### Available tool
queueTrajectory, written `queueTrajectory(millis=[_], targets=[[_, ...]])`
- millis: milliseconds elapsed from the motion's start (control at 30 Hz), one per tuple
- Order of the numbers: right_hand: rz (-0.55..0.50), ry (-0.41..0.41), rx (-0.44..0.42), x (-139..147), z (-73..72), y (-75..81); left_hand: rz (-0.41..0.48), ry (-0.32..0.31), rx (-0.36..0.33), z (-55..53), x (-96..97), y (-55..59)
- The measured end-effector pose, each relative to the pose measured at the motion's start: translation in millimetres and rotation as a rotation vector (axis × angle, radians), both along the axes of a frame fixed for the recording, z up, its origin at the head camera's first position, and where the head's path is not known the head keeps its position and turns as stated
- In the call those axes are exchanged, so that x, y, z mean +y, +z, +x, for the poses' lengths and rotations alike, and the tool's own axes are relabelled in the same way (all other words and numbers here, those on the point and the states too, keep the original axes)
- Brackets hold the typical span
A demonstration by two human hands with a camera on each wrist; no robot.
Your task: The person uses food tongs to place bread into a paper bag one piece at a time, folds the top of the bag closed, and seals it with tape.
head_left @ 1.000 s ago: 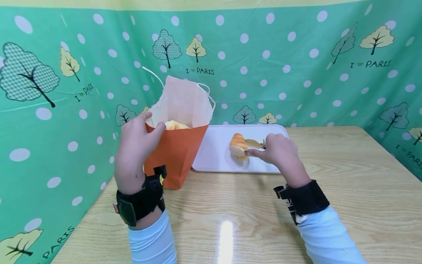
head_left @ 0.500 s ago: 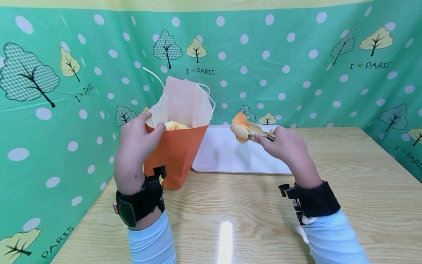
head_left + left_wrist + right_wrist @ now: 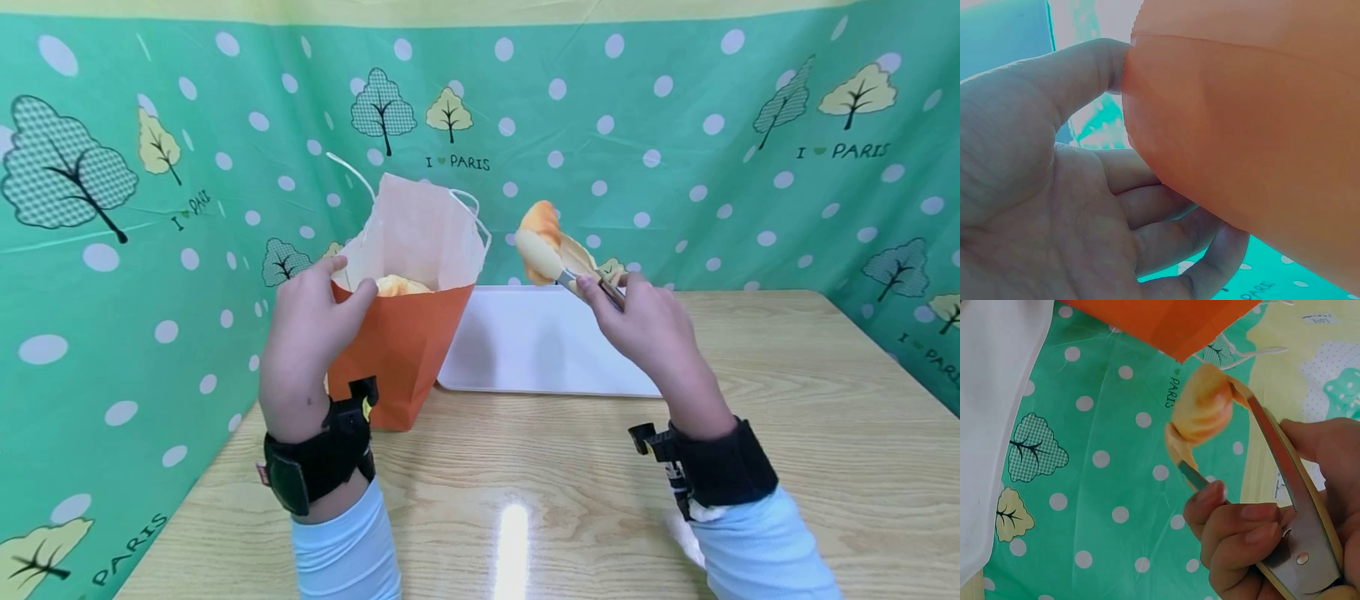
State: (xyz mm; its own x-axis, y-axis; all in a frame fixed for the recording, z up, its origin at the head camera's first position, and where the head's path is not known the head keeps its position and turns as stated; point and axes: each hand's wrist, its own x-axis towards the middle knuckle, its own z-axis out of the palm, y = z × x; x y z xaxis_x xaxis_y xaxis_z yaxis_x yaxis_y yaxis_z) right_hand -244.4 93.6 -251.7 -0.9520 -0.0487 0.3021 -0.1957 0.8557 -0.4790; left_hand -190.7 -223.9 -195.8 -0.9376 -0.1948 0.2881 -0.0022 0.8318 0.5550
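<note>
My right hand [image 3: 648, 333] grips a pair of tongs [image 3: 592, 279] with beige tips and metal arms. Between the tips a golden-brown bread roll [image 3: 542, 223] is pinched, raised above the tray. In the right wrist view the bread [image 3: 1205, 406] has ridges and my fingers [image 3: 1241, 537] curl round the tongs' arms. At the left, an orange paper bag [image 3: 401, 350] with a white inside stands upright with its mouth wide. My left hand [image 3: 311, 329] holds the bag's near left rim between thumb and fingers. Another piece of bread [image 3: 401, 286] shows inside the bag.
A white tray [image 3: 517, 346] lies behind and right of the bag on the wooden table [image 3: 585, 483]. White string handles [image 3: 476, 217] stick up from the bag's top. A green dotted cloth [image 3: 675, 192] hangs behind and at both sides.
The bread roll has been lifted off the tray in the tongs, rising up with my right hand, which moved slightly right. My left hand and the bag have stayed put.
</note>
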Motion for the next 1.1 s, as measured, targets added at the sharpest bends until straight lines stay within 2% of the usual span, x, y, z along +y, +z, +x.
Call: queueTrajectory(millis=[233, 467, 700, 867, 1100], targets=[[-0.068, 0.009, 0.022, -5.5, 1.4, 0.4, -0.006, 0.000, 0.007, -0.2, -0.6, -0.1], [-0.156, 0.071, -0.033, -12.4, 0.2, -1.5, -0.006, 0.003, 0.001, -0.4, -0.7, -0.6], [-0.141, 0.110, -0.070, -15.9, -0.4, -2.4, -0.008, -0.003, 0.011, -1.0, -2.2, -1.3], [-0.117, 0.114, -0.038, -17.8, 0.7, -2.5, -0.014, -0.002, 0.022, -2.4, -2.6, -2.0], [-0.134, 0.037, 0.126, -23.8, 4.0, -0.5, -0.009, -0.009, 0.014, -2.9, -3.4, -1.4]])
